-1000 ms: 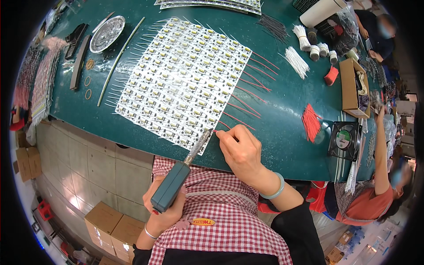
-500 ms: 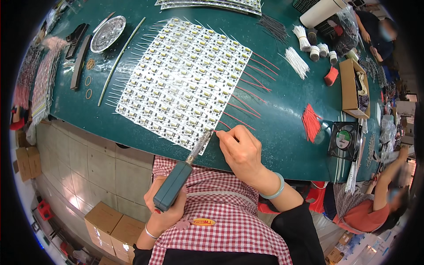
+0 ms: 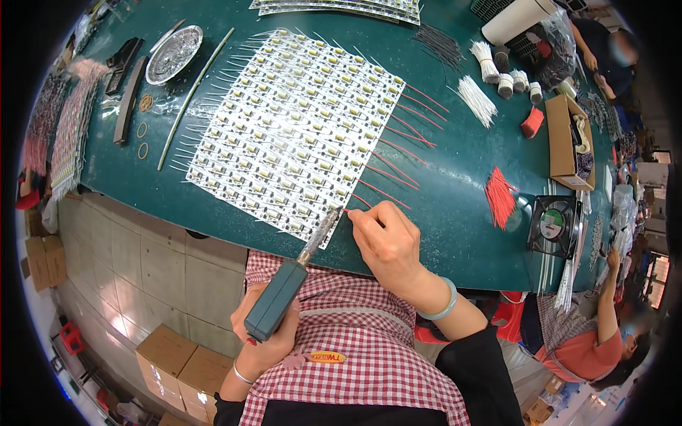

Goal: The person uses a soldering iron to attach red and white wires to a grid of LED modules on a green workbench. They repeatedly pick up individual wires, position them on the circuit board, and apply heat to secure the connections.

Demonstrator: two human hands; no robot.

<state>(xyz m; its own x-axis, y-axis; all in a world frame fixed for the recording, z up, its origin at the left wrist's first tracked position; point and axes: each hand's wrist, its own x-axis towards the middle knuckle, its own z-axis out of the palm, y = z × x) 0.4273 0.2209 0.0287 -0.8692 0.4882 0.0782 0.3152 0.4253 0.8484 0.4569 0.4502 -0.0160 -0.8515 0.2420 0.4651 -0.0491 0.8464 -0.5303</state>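
Note:
A white panel of small circuit boards (image 3: pixel 298 128), with rows of yellow components, lies tilted on the green table. My left hand (image 3: pixel 266 330) is wrapped round the dark green handle of a soldering iron (image 3: pixel 278 298). The iron's tip rests at the panel's near right corner. My right hand (image 3: pixel 387 238) pinches a short red wire (image 3: pixel 347 211) whose end meets the board edge beside the tip. Several red wires (image 3: pixel 398 170) stick out from the panel's right edge above my right hand. Thin white wires (image 3: pixel 186 153) stick out along its left edge.
Loose red wires (image 3: pixel 501 199) lie to the right, near a black fan (image 3: pixel 554 224) and a cardboard box (image 3: pixel 568 145). White wire bundles (image 3: pixel 477 101) and black wires (image 3: pixel 438 46) lie farther back. A metal dish (image 3: pixel 174 55) stands at left. Another person (image 3: pixel 579 348) is at right.
The soldering iron's handle has shifted very slightly; my right hand stays in place. At the right, the other person's arm and head have moved.

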